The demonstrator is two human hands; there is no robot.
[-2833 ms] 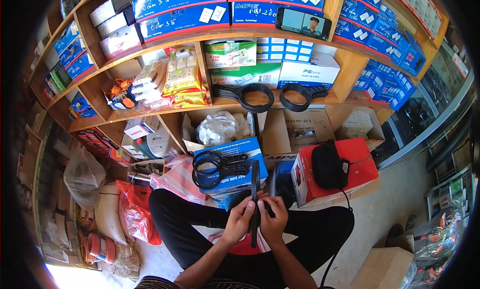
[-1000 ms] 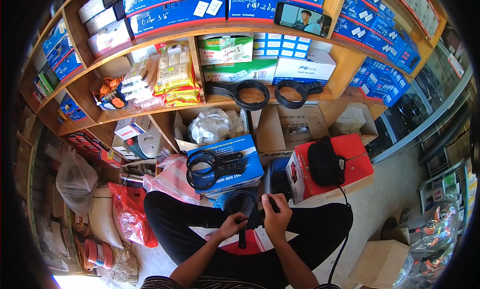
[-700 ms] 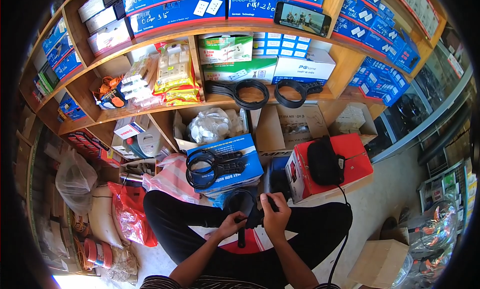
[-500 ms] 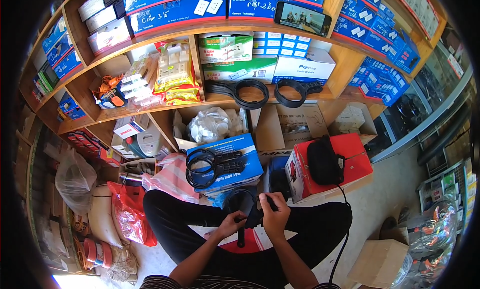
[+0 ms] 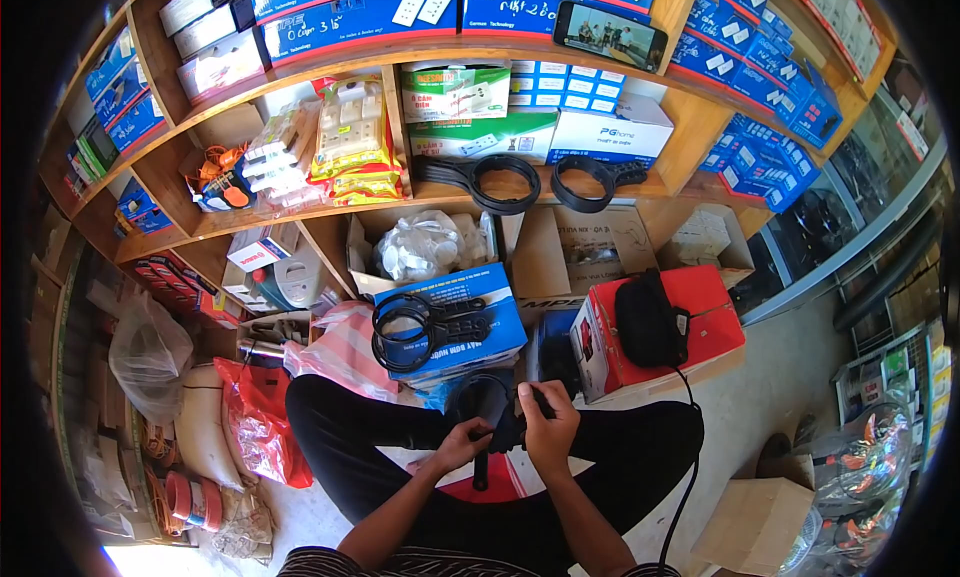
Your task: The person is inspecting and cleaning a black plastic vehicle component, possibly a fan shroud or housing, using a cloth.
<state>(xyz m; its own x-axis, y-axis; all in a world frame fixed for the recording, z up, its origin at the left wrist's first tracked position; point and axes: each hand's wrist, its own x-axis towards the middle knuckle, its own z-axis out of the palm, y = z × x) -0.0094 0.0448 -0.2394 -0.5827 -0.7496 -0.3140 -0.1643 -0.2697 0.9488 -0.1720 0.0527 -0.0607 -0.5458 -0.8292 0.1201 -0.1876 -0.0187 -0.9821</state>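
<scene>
Over my lap, a black ring-shaped part with a straight stem (image 5: 481, 470) is pinched in the fingers of my left hand (image 5: 464, 445). Its round end stands up in front of that hand. Close beside it, my right hand (image 5: 551, 429) is closed with the thumb up, around a small dark thing I cannot make out. Black rings with slotted brackets (image 5: 403, 339) lie on a blue box (image 5: 490, 352) just ahead. Two more ring parts, a left one (image 5: 505, 205) and a right one (image 5: 622, 174), rest on the shelf edge above.
A red box (image 5: 715, 322) to the right carries a black pouch (image 5: 648, 322) with a cable running down past my knee. Wooden shelves (image 5: 330, 225) full of packages rise ahead, with a phone (image 5: 610, 35) leaning there. An open carton (image 5: 750, 522) stands at the lower right.
</scene>
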